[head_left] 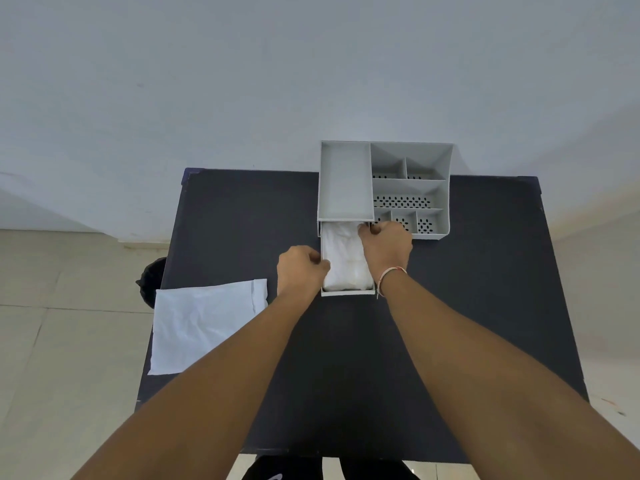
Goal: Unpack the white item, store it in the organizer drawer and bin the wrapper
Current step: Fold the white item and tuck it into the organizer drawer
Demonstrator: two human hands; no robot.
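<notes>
The grey organizer (346,181) stands at the far edge of the black table. Its drawer (348,292) is pulled out toward me. The white item (346,261), soft and folded, lies inside the drawer and fills it. My left hand (300,270) rests at the drawer's left wall, fingers curled at the item's edge. My right hand (386,245) is over the drawer's back right, fingers closed on the white item near the organizer's front. The flat white wrapper (204,323) lies on the table's left side, partly hanging over the edge.
A black bin (152,282) stands on the tiled floor just left of the table (485,289). The organizer's right half has several open perforated compartments (403,200). A pale wall rises behind the table.
</notes>
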